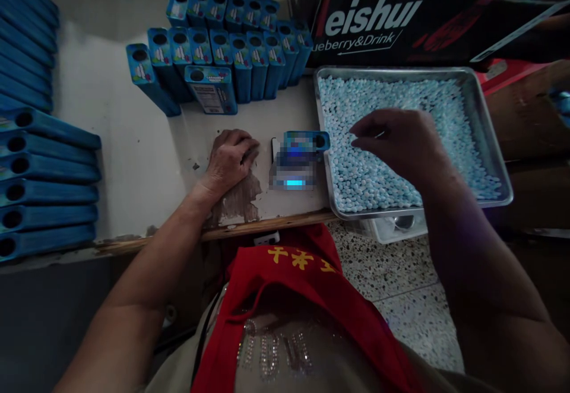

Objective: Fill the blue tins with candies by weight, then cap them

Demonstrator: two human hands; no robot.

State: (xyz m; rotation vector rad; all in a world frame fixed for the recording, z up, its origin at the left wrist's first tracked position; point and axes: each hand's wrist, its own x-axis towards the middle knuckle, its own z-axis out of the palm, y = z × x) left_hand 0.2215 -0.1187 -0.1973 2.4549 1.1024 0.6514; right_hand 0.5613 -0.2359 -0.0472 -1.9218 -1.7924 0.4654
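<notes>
My right hand (pixel 401 143) is over a metal tray (pixel 502 170) filled with small pale blue and white candies (pixel 374 185). Thumb and forefinger pinch together, and a small pale candy seems to show at their tips. On the white tabletop rests my left hand (pixel 231 158), fingers curled under, with no object visible in it. Between the hands sits a small scale-like device (pixel 294 176), its lit display pixelated. A blue candy container (pixel 320 141) lies across it, its round hole facing up beside the tray's left rim.
Several upright blue containers (pixel 243 63) stand in rows at the back, one turned sideways in front. More blue containers (pixel 62 194) lie stacked at left. Behind the tray is a black printed carton (pixel 445 25). A clear plastic bin (pixel 383 230) sits under the tray by the wooden table edge (pixel 267 225).
</notes>
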